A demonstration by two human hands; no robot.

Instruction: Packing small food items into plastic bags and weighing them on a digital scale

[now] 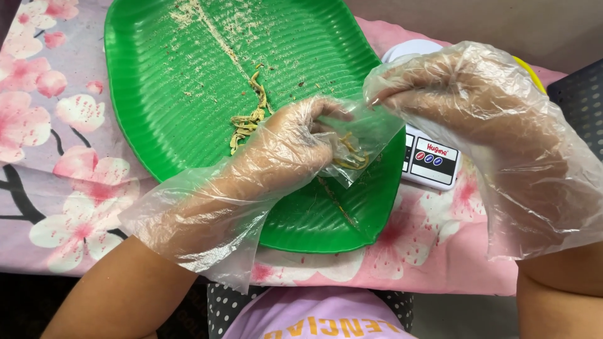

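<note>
The scene is lit evenly and brightly, with soft light from above. Only faint, short shadows are cast beneath the left hand onto the green tray. Small glints are seen on the clear plastic gloves, strongest on the right hand at the upper right of the frame. Focus is sharp at the centre; the ridges of the tray are rendered crisply. The lower edge is dimmer and slightly soft. Colours are saturated.

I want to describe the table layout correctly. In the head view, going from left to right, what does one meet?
Pink cloth with blossom print → green ribbed leaf-shaped plastic tray → left hand in a clear plastic glove → right hand in a clear plastic glove → dark perforated surface.
</note>
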